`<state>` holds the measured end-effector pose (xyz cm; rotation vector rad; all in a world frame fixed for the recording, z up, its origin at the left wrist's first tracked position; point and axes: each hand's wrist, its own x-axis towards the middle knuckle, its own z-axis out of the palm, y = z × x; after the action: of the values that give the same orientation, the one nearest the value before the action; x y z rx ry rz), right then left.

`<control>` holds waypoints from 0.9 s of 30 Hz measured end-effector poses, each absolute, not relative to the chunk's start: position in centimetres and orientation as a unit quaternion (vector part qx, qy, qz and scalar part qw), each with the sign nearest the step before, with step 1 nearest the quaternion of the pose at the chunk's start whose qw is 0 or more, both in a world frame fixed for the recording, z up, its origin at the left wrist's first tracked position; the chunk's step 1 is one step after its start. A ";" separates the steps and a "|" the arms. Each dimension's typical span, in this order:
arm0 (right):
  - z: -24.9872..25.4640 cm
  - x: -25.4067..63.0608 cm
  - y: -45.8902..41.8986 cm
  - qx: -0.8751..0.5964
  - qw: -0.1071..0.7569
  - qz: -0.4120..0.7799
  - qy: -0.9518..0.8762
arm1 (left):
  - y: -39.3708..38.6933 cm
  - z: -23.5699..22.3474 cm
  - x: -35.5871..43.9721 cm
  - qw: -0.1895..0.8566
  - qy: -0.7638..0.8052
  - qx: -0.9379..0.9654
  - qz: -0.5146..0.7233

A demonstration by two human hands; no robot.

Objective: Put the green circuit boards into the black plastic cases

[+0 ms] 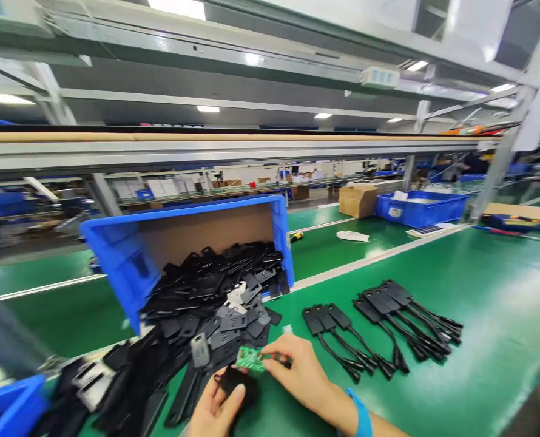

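Right hand point(300, 367): right thumb point(276, 370) and index finger point(275, 347) closed in pinch, palm turned down. Right wrist point(340, 408) and right forearm point(383, 426) slant away from pinch, toward lower right. Left hand point(215, 411) lower, left of pinch: left thumb point(233, 400) on near side of its grip, left fingers point(212, 389) bent opposite. Hands near, apart.

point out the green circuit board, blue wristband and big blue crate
Green circuit board point(250, 359): head view, middle of its face.
Blue wristband point(361, 414): head view, outer band.
Big blue crate point(183, 211): head view, upper rim.
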<state>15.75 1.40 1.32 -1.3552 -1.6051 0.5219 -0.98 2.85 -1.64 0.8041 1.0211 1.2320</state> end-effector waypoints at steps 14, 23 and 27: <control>0.5 15.2 -0.1 -0.452 0.415 0.182 -0.768 | 1.6 -1.2 -0.3 0.715 0.325 0.302 0.540; 0.0 15.2 0.0 -0.444 0.441 0.161 -0.763 | 1.4 -1.4 0.0 0.710 0.325 0.314 0.539; 0.0 15.0 -0.1 -0.441 0.431 0.176 -0.767 | 1.3 -1.0 -0.1 0.724 0.310 0.308 0.534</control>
<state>14.99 -0.12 -0.03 -1.1003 -1.9136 0.4386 -0.11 1.31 -0.99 0.6798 0.6844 1.1781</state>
